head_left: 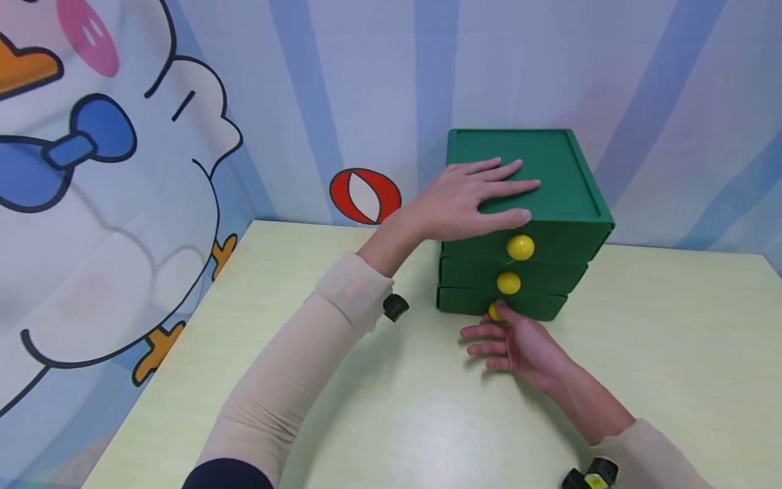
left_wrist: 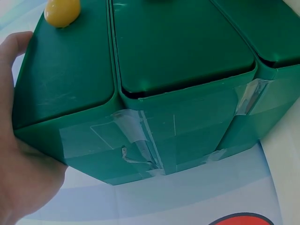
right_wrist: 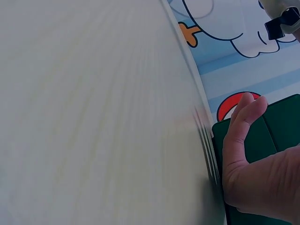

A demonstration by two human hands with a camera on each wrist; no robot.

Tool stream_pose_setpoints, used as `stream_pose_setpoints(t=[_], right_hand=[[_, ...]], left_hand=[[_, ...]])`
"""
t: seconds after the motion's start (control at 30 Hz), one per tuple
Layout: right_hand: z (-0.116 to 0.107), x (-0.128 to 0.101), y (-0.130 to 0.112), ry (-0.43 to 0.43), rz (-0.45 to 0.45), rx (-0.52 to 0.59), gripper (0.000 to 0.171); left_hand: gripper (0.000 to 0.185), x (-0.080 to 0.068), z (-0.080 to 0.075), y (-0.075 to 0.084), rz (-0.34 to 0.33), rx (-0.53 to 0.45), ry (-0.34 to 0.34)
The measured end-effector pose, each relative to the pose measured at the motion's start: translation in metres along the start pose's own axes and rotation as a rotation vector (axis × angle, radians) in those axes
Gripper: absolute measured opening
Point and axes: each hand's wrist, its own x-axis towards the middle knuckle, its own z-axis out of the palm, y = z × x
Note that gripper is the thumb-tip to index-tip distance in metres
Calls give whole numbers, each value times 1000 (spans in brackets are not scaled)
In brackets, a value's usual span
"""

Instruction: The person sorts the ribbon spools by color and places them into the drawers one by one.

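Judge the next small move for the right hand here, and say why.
Probably pinch the bottom yellow knob and pull gently. The right hand is at it with fingers extended, the bottom drawer looks closed, and the left hand rests flat on the green drawer box.

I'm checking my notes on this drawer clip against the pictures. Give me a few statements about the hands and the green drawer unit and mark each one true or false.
1. The left hand lies flat on top of the green drawer unit. True.
2. The unit has three yellow knobs, one above the other. True: top knob, middle knob, bottom knob.
3. The right hand is at the top knob. False: its fingers are at the bottom knob.
4. The middle drawer is pulled far out. False: all three fronts sit nearly in line.
5. The unit stands on a dark red table. False: the table is pale yellow-green.
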Motion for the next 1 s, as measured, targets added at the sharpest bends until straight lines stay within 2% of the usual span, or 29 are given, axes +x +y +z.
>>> stream_pose_setpoints(t=[0.23, 0.6, 0.7, 0.8, 0.93, 1.0], right_hand=[[0, 3, -3, 21, -13, -4, 36], [-2, 4, -3, 25, -11, -8, 37], [-3, 5, -2, 31, -15, 8, 37], [-6, 5, -1, 44, -15, 9, 39], [-14, 3, -2, 45, 16, -58, 45], [-19, -1, -4, 38, 35, -112, 51]], left_hand=[[61, -1, 0, 0, 5, -26, 14], [62, 0, 1, 2, 11, -12, 39], [61, 0, 3, 2, 20, -12, 73], [59, 2, 9, -1, 40, -33, 141], [55, 3, 17, -4, 67, -68, 224], [55, 3, 20, -4, 71, -74, 236]])
